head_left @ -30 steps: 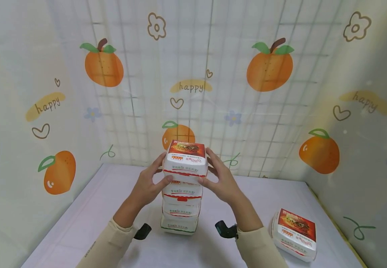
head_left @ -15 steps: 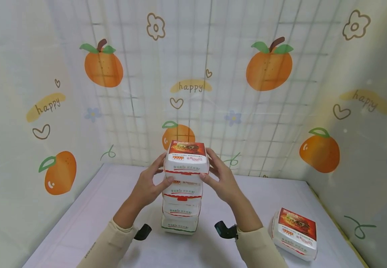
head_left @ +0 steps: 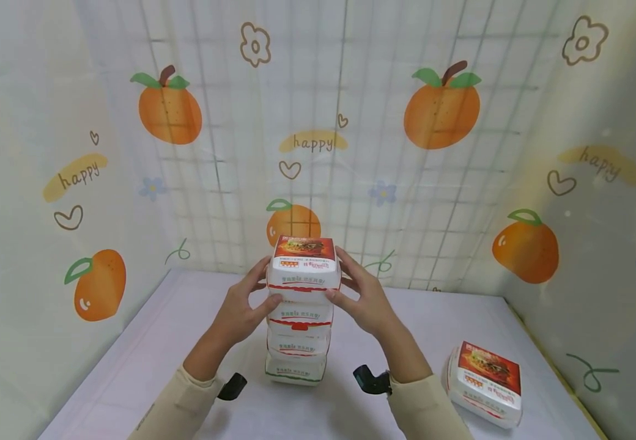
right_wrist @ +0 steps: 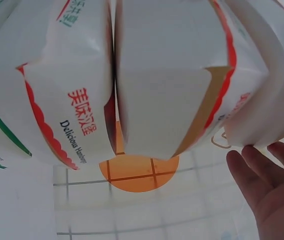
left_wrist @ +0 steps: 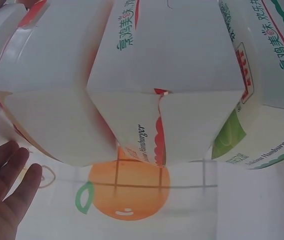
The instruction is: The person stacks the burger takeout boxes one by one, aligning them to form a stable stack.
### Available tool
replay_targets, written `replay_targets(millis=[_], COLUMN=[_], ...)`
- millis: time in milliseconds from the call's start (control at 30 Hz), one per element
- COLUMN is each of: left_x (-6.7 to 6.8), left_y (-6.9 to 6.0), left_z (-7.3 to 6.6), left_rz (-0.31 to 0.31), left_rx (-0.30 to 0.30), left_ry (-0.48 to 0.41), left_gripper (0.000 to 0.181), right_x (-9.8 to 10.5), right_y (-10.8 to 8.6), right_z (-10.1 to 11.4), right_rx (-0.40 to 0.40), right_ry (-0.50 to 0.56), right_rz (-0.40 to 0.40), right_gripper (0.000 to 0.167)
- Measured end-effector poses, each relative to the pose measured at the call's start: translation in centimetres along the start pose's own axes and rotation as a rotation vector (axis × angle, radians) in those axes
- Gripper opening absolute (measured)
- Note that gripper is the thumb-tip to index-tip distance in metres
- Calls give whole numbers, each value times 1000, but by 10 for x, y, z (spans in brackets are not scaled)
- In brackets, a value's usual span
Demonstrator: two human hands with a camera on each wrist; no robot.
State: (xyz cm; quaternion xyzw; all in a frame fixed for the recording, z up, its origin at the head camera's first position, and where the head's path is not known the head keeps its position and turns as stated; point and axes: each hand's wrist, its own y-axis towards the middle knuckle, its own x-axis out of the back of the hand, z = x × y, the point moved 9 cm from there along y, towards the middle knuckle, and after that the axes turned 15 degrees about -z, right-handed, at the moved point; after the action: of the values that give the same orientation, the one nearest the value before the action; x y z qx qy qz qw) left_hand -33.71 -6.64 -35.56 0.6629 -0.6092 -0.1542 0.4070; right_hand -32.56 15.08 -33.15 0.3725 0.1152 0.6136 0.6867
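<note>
The top burger box (head_left: 304, 269), in the head view, sits at the head of an upright column of white boxes, with both hands around it. It is squarish, with rounded edges and sloping sides, its lid glossy and printed with a burger on red. The left hand (head_left: 242, 308) and right hand (head_left: 366, 304) clamp it from either side, thumbs on the near face, fingers spread along the flanks. Below come the second box (head_left: 299, 314), the third box (head_left: 296, 346) and the bottom box (head_left: 295, 370), the last trimmed in green. A separate burger box (head_left: 483, 385) lies on the smooth white table (head_left: 136, 348), well apart to the right. Beige cloth sleeves (head_left: 430, 406) cover the forearms. Behind hangs a translucent curtain (head_left: 318, 79) printed with oranges, a grid showing through it.

In the left wrist view the stacked walls look like smooth, folded paperboard, bulging to angular corners; the third box bears a scalloped red edge. The left fingertips sit slightly apart against the top box's side.

In the right wrist view a brown band edges the second box's folded flap. The right fingers are fanned, tips at the top box's pale wall; the thumb is out of sight here.
</note>
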Motion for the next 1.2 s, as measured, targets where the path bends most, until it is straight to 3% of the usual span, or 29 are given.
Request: replay_targets(millis=[433, 633, 967, 1200], left_x=[-1, -1, 0, 1], left_y=[-6, -6, -10, -8], left_z=[8, 7, 13, 14], left_rz=[17, 16, 23, 18], left_rx=[44, 35, 82, 70], left_ry=[6, -2, 30, 53], left_gripper=[70, 68, 72, 70], right_x=[-3, -4, -7, -4], right_y=[-1, -2, -4, -4], right_z=[-3, -5, -7, -6], right_rx=[-11, -34, -14, -11], right_ry=[-29, -60, -34, -39], right_rz=[16, 9, 25, 15], right_gripper=[81, 82, 83, 85])
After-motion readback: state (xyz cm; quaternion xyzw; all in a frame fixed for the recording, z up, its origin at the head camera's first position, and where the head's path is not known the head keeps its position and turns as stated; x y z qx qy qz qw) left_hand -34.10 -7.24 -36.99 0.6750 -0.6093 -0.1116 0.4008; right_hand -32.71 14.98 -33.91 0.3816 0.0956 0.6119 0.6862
